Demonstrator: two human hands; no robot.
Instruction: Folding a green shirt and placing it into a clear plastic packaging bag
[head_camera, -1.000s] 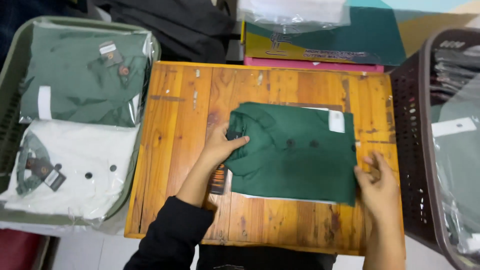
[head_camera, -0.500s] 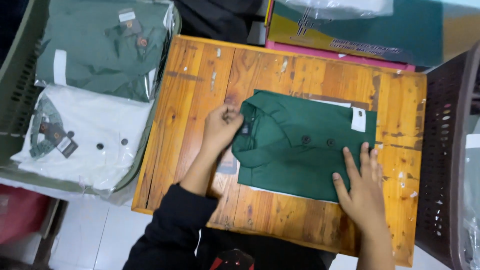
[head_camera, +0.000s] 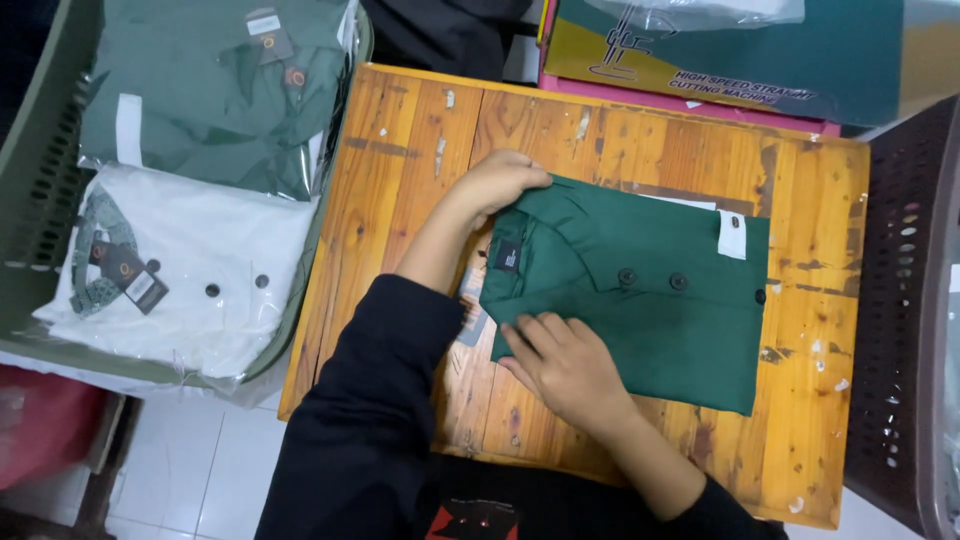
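A folded dark green shirt (head_camera: 640, 290) of smooth woven cloth is seen lying flat on a worn, paint-flecked wooden table (head_camera: 400, 150), its long axis running across the table from left to right and its collar end turned to the left. Three dark round buttons are counted along its front, and one small white tag (head_camera: 732, 234) is seen near its upper right corner. The left hand (head_camera: 505, 180) is laid on the upper collar corner, fingers curled over the fabric edge; the right hand (head_camera: 565, 362) is pressed flat and open on the lower left part of the shirt, nothing being grasped. In a grey-green plastic basket (head_camera: 40, 170) to the left, two shirts in clear glossy bags are stacked: one green (head_camera: 200, 110), one white (head_camera: 190, 270). A dark perforated crate (head_camera: 905, 320) is seen on the right.
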